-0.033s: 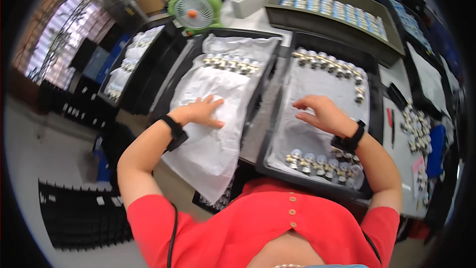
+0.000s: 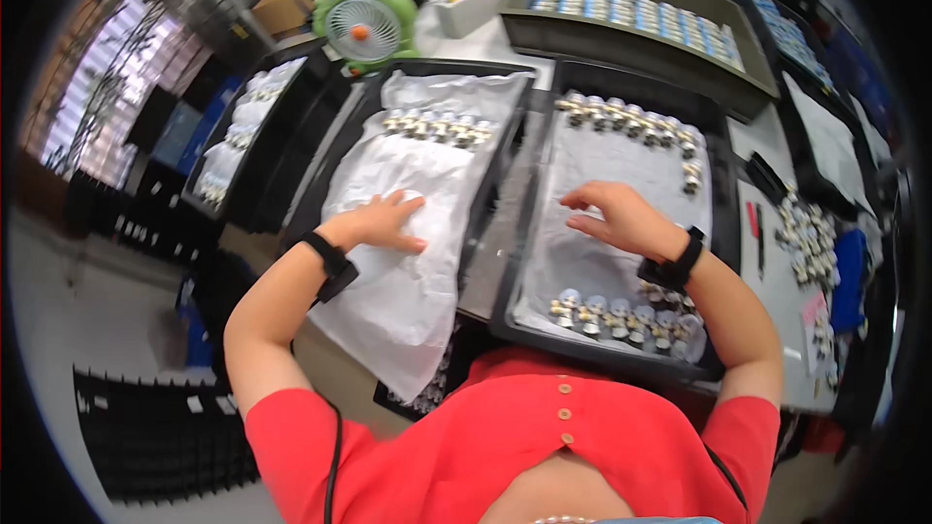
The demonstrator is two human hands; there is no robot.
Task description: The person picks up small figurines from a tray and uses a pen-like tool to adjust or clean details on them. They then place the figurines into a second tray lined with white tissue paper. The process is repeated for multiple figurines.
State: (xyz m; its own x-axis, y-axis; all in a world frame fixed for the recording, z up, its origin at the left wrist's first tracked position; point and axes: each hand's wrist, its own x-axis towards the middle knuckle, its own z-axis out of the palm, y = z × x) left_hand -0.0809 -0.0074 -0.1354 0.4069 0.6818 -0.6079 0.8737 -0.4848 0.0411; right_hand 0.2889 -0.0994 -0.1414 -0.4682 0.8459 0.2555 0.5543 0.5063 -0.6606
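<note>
My left hand [image 2: 379, 223] lies with spread fingers on a crinkled white sheet [image 2: 388, 325] that covers the left black tray [image 2: 309, 196] and hangs over its near edge. A row of small pale-domed parts [image 2: 437, 128] with gold and dark bases lies at that tray's far end. Over the right black tray [image 2: 720, 184], my right hand [image 2: 626, 218] is held with thumb and forefinger apart, nothing between them. Similar parts [image 2: 621, 118] line that tray's far side and turn down its right side. More parts [image 2: 621, 318] stand along its near end, some hidden by my right wrist.
Behind the trays stand a green fan [image 2: 364, 27], a tape dispenser [image 2: 466, 8] and an olive bin [image 2: 641, 44] of parts. Loose parts [image 2: 808, 241] and pens [image 2: 757, 233] lie to the right. Another black tray [image 2: 277, 170] is at left. A person sits beyond the bin.
The whole view has shifted slightly, so the scene sits a little further left. Both hands keep nearly the same places over the trays.
</note>
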